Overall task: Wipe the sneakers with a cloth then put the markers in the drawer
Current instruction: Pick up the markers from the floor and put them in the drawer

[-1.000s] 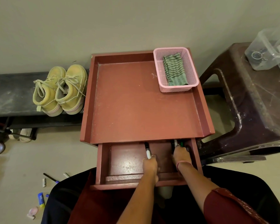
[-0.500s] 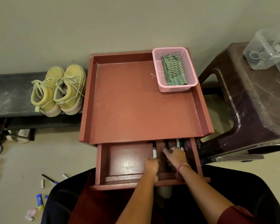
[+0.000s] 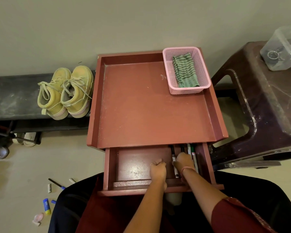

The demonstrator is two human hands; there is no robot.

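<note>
Open drawer [image 3: 111,167] of the red desk [image 3: 141,105]. Left hand [image 3: 157,169], fingers curled, holds nothing visible, resting on the drawer floor. Right hand [image 3: 183,161] lies over the markers [image 3: 194,157] grouped at the drawer's right side; whether it grips one cannot be told. Green striped cloth [image 3: 185,71] in the pink basket [image 3: 168,71], desk's far right corner. Sneakers [image 3: 65,93] on the bench [image 3: 12,96] beside the desk's left edge.
</note>
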